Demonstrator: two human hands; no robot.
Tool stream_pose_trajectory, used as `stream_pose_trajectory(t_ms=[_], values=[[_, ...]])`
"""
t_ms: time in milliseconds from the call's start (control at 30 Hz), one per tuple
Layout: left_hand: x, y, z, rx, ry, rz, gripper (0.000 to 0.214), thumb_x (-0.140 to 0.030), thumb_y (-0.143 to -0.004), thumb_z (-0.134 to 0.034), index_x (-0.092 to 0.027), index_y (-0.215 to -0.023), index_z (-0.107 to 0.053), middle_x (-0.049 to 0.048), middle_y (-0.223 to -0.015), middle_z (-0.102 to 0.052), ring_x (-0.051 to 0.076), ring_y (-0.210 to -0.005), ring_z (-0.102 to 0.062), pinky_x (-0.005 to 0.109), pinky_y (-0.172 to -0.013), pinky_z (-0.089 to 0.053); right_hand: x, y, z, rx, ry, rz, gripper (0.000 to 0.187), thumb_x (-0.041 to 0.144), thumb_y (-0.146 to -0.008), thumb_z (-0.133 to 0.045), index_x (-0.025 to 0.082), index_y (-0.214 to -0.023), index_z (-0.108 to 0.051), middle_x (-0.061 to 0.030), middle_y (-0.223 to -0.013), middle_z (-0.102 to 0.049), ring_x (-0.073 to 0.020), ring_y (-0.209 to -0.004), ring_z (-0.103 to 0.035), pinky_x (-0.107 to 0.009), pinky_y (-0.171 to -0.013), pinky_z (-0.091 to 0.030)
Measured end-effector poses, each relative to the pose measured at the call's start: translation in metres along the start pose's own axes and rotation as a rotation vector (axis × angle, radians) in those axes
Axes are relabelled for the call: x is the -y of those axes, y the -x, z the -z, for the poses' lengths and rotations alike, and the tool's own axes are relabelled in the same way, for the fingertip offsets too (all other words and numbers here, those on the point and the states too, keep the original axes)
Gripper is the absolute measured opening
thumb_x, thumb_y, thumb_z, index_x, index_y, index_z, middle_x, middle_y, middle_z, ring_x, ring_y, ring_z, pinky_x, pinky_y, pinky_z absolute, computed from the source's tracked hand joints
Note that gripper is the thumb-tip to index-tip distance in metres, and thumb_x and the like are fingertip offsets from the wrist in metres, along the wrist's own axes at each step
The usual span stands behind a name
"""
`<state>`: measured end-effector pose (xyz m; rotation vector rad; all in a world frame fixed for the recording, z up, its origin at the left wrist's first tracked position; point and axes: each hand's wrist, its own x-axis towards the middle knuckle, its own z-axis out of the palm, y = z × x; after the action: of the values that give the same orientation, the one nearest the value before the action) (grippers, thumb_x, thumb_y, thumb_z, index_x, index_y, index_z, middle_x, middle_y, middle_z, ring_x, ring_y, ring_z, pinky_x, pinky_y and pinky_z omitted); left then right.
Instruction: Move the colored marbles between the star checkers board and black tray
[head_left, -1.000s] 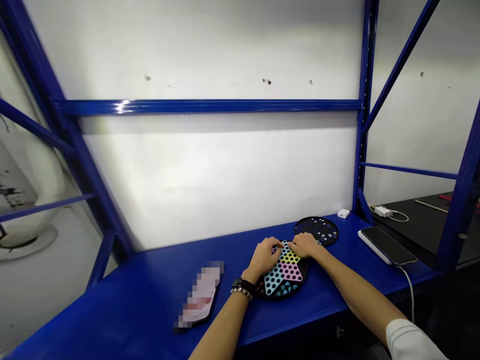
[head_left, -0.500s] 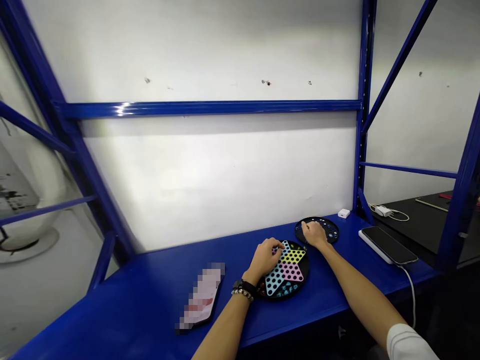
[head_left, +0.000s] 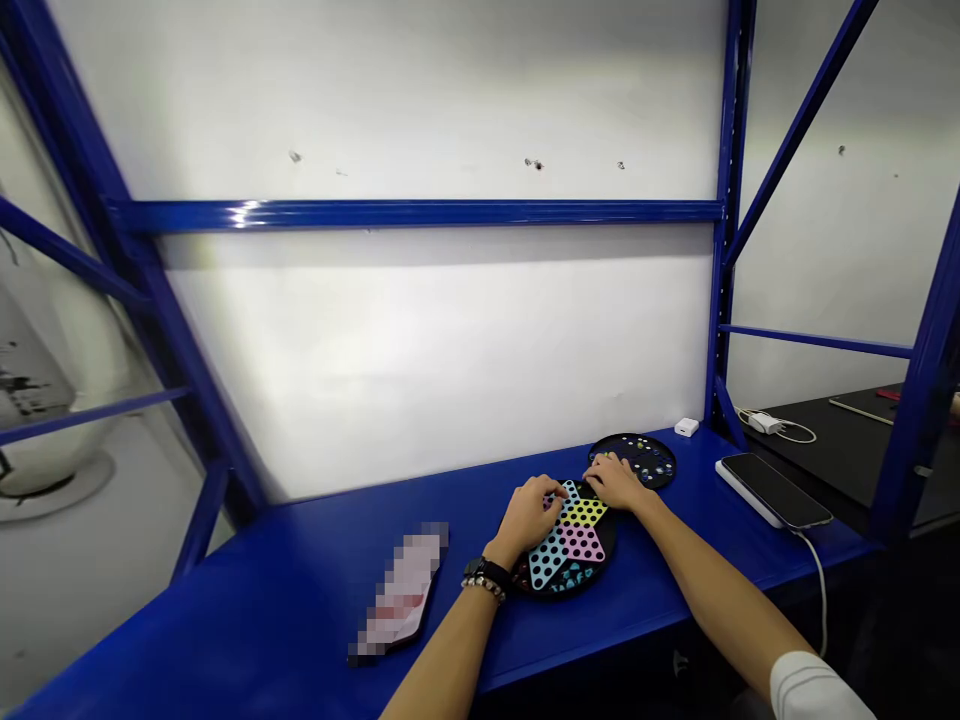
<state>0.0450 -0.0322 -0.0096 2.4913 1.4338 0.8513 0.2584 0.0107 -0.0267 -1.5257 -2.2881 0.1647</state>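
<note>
A round black Chinese checkers board with a star of pale blue, yellow and pink arms, dotted with holes, lies on the blue tabletop. Small teal pieces fill a pocket by its near edge. My left hand rests over the board's left side, fingers bent and thumb close to them above the far blue arm. At the far right edge of the board is my right hand, its fingers bent downward and pressed together. Anything in either hand's fingertips is too small or hidden to see. Just behind is a round black tray with scattered small pieces.
A phone with a blurred-out screen lies left of the board. To the right, another phone sits on a white block with a cable. A small white charger stands near the wall. Blue rack posts frame the tabletop.
My right hand has come back from over the black tray to the board's far right edge, uncovering more of the tray. My left hand has stayed nearly in place.
</note>
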Motion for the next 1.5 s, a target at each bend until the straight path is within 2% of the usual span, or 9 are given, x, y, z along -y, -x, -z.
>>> stream_pose_trajectory(t_ms=[233, 433, 700, 800, 933, 1067, 1233, 1367, 1500], values=[[0.001, 0.000, -0.001, 0.004, 0.002, 0.003, 0.021, -0.020, -0.085, -0.051, -0.025, -0.090, -0.071, 0.0017, -0.100, -0.072, 0.021, -0.097, -0.062, 0.034, -0.090, -0.046, -0.004, -0.003, -0.001, 0.100, -0.054, -0.027, 0.036, 0.032, -0.098, -0.039, 0.033, -0.112, -0.073, -0.0066, -0.121, -0.060, -0.0269, -0.115, -0.047, -0.050, -0.100, -0.034], [0.000, 0.001, 0.000, 0.004, -0.001, 0.000, 0.020, -0.020, -0.085, -0.051, -0.025, -0.089, -0.070, 0.0010, -0.100, -0.072, 0.020, -0.097, -0.062, 0.033, -0.089, -0.046, -0.019, -0.004, 0.001, 0.156, -0.119, -0.031, 0.030, 0.032, -0.093, -0.049, 0.034, -0.112, -0.073, -0.0054, -0.126, -0.059, -0.0280, -0.122, -0.046, -0.052, -0.106, -0.032], [-0.002, 0.001, 0.002, 0.017, 0.005, 0.011, 0.022, -0.022, -0.086, -0.049, -0.025, -0.090, -0.071, 0.0021, -0.100, -0.072, 0.021, -0.098, -0.062, 0.034, -0.088, -0.047, -0.025, -0.007, -0.004, -0.009, -0.182, -0.023, 0.021, 0.031, -0.087, -0.059, 0.022, -0.097, -0.075, -0.0055, -0.105, -0.068, -0.0196, -0.101, -0.060, -0.029, -0.089, -0.044], [-0.002, 0.001, 0.002, 0.016, 0.012, 0.010, 0.022, -0.021, -0.085, -0.050, -0.025, -0.089, -0.071, 0.0021, -0.100, -0.072, 0.021, -0.098, -0.062, 0.034, -0.088, -0.047, -0.026, -0.006, 0.001, -0.095, -0.191, -0.143, 0.028, 0.037, -0.092, -0.051, 0.021, -0.098, -0.073, -0.0064, -0.107, -0.068, -0.0191, -0.099, -0.061, -0.028, -0.085, -0.044], [-0.001, 0.001, 0.001, 0.013, 0.006, 0.000, 0.022, -0.020, -0.085, -0.050, -0.026, -0.089, -0.071, 0.0014, -0.099, -0.072, 0.021, -0.097, -0.062, 0.033, -0.088, -0.047, -0.030, -0.002, 0.008, -0.064, -0.071, -0.293, 0.025, 0.025, -0.087, -0.054, 0.022, -0.104, -0.070, -0.0081, -0.118, -0.064, -0.0238, -0.113, -0.055, -0.035, -0.091, -0.040], [0.000, 0.001, 0.001, 0.008, -0.006, -0.001, 0.021, -0.019, -0.085, -0.051, -0.026, -0.088, -0.070, 0.0007, -0.098, -0.072, 0.020, -0.096, -0.062, 0.032, -0.086, -0.046, -0.017, 0.001, 0.006, -0.096, -0.109, -0.211, 0.026, 0.028, -0.090, -0.051, 0.026, -0.107, -0.071, -0.0062, -0.119, -0.062, -0.0247, -0.118, -0.050, -0.038, -0.095, -0.037], [0.001, 0.001, -0.001, 0.009, -0.003, -0.007, 0.020, -0.019, -0.085, -0.052, -0.026, -0.089, -0.071, 0.0009, -0.098, -0.072, 0.020, -0.097, -0.062, 0.031, -0.087, -0.046, 0.018, 0.006, -0.004, -0.021, -0.144, 0.031, 0.028, 0.036, -0.094, -0.049, 0.026, -0.107, -0.071, -0.0056, -0.104, -0.063, -0.0204, -0.101, -0.055, -0.033, -0.088, -0.038], [0.001, 0.001, -0.001, 0.010, 0.000, -0.012, 0.021, -0.018, -0.085, -0.052, -0.026, -0.090, -0.071, 0.0007, -0.099, -0.072, 0.020, -0.097, -0.062, 0.032, -0.087, -0.046, 0.031, 0.009, -0.007, 0.006, -0.092, 0.033, 0.023, 0.037, -0.092, -0.052, 0.026, -0.106, -0.067, -0.0058, -0.105, -0.061, -0.0232, -0.105, -0.053, -0.037, -0.091, -0.035], [0.000, 0.001, -0.001, 0.016, -0.008, -0.003, 0.020, -0.018, -0.086, -0.052, -0.025, -0.090, -0.070, 0.0005, -0.098, -0.072, 0.019, -0.096, -0.062, 0.031, -0.086, -0.046, 0.026, 0.010, -0.007, -0.035, -0.101, 0.036, 0.023, 0.033, -0.091, -0.053, 0.024, -0.111, -0.061, -0.0061, -0.110, -0.059, -0.0222, -0.105, -0.053, -0.038, -0.091, -0.035]])
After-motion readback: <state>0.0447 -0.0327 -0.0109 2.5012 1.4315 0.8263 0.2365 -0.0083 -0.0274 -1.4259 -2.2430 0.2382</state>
